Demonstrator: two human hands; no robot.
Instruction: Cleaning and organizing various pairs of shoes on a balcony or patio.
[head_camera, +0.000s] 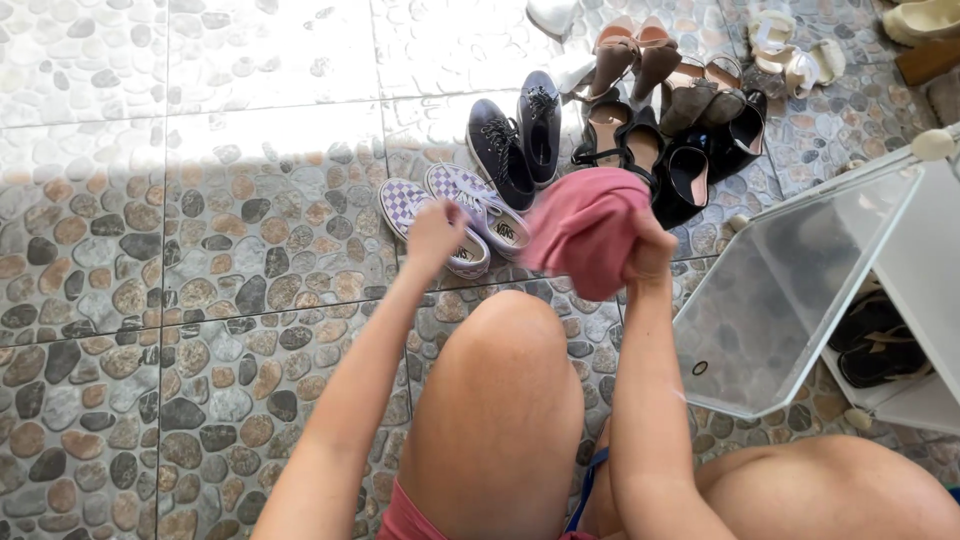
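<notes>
Beside two checkered sneakers (445, 215), one pink cloth (585, 230)

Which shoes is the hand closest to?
The purple-and-white checkered sneakers: the left hand hovers right over them. The dark lace-up pair and the heels sit farther away.

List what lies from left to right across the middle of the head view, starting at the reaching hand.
Left hand → checkered purple sneakers → pink cloth in the right hand → clear cabinet door → dark sandals inside the white cabinet.
</notes>
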